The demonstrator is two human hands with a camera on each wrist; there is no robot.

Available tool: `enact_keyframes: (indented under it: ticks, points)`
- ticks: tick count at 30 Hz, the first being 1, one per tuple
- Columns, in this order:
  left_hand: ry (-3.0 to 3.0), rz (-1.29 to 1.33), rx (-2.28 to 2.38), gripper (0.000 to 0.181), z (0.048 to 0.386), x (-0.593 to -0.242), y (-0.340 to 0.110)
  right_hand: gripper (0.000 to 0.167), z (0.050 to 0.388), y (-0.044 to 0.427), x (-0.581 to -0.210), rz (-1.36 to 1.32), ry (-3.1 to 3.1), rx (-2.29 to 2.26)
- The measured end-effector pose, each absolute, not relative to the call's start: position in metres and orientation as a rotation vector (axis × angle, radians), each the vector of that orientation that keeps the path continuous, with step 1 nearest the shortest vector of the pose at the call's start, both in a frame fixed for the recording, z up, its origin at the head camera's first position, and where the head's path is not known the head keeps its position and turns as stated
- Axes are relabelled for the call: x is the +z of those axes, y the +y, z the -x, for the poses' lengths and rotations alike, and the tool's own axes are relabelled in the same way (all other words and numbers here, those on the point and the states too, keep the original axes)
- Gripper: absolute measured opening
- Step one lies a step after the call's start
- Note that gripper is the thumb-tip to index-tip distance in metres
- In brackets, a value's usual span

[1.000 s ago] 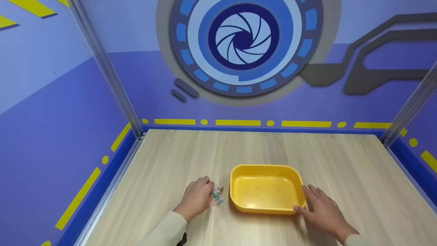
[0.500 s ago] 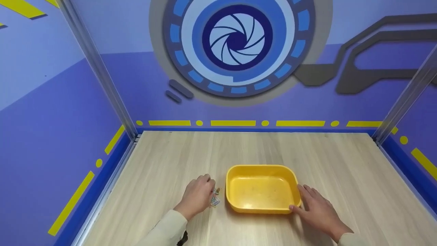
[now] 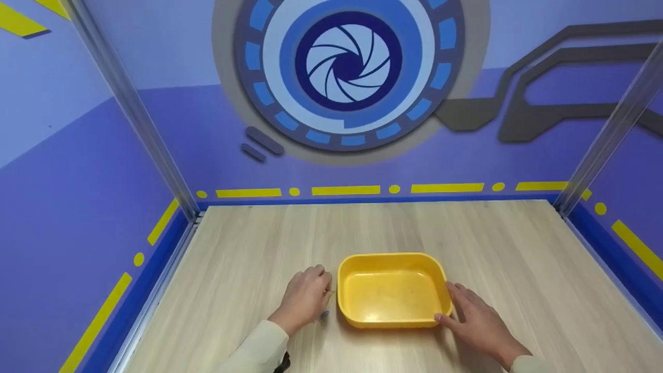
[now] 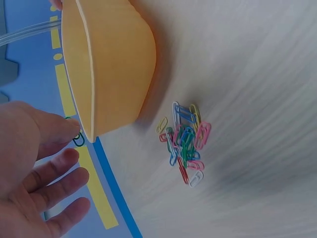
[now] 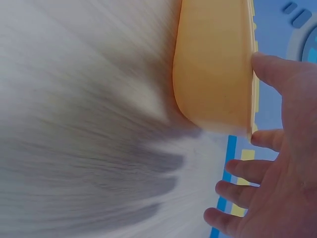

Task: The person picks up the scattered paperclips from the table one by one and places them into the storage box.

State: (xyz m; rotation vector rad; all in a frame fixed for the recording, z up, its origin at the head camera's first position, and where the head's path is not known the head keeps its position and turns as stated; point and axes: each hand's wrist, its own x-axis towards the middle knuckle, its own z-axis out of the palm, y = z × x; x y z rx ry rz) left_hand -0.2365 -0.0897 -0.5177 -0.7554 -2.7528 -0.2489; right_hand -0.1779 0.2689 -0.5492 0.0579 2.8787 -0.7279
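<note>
In the left wrist view, thumb and index finger of my left hand (image 4: 47,163) pinch a green paper clip (image 4: 79,141) beside the rim of a yellow plastic basin (image 4: 121,69). A small heap of coloured paper clips (image 4: 184,144) lies on the table below that hand; the head view hides most of it. My right hand (image 3: 479,318) rests at the basin's right end. Its thumb (image 5: 270,69) touches the rim and its index fingertip meets the corner, while the other fingers extend loosely away from the wall.
The wood-grain table (image 3: 259,233) extends behind and to both sides of the basin. Blue-purple printed panels (image 3: 171,129) and metal corner posts (image 3: 134,114) enclose it at the back and sides.
My left hand has come up a little and closer to the basin, with the green paper clip between its fingertips. The right hand stays at the basin; the head view has shifted slightly.
</note>
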Motion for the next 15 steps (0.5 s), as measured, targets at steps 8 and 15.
enact_keyframes:
  ticks: [8, 15]
  points:
    - [-2.727, 0.758, -0.297, 0.012, 0.237, -0.520, -0.074, 0.097, 0.179, 0.268, -0.553, -0.067, 2.858, -0.776]
    - [-2.756, 0.769, -0.342, 0.012, 0.238, -0.525, -0.055, 0.097, 0.178, 0.271, -0.555, -0.103, 2.822, -0.810]
